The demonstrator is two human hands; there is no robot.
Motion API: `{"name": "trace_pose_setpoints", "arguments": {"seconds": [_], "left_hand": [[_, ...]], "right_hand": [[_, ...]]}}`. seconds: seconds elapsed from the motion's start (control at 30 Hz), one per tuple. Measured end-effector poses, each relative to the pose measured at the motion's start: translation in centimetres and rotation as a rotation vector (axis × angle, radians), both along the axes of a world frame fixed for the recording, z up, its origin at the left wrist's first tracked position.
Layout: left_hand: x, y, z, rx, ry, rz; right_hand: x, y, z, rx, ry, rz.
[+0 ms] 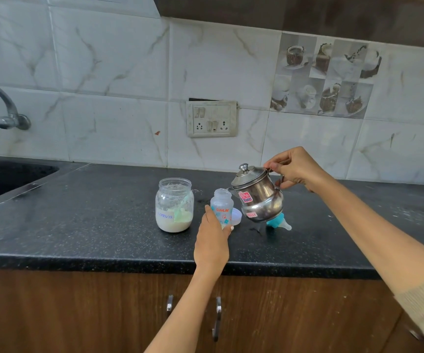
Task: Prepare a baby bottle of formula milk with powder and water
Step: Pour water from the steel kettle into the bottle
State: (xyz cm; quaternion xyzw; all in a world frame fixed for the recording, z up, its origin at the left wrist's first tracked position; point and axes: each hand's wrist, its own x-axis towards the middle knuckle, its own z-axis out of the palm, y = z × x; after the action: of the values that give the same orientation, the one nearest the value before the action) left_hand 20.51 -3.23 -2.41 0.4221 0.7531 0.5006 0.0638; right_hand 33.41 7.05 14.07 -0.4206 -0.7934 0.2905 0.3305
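A clear baby bottle (222, 205) with red lettering stands upright and uncapped on the black counter (91, 225). My left hand (212, 238) wraps around its lower part. My right hand (293, 168) grips the handle of a small steel kettle (256, 197), which is tilted left with its spout over the bottle's mouth. An open glass jar of white formula powder (174, 205) with a pale green scoop inside stands just left of the bottle. The blue collar with teat (279, 224) lies on its side under the kettle. A clear cap (236, 217) rests behind the bottle.
A dark sink (9, 177) is set into the counter at the far left, with a tap (7, 108) on the tiled wall above. A switch and socket panel (212, 119) is on the wall behind. Wooden cabinet doors with metal handles (217, 318) are below the counter.
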Motion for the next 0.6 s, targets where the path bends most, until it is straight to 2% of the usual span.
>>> {"name": "trace_pose_setpoints", "arguments": {"seconds": [0.6], "left_hand": [[0.00, 0.08, -0.05, -0.006, 0.005, 0.011]], "right_hand": [[-0.08, -0.14, 0.36, 0.004, -0.018, 0.008]]}}
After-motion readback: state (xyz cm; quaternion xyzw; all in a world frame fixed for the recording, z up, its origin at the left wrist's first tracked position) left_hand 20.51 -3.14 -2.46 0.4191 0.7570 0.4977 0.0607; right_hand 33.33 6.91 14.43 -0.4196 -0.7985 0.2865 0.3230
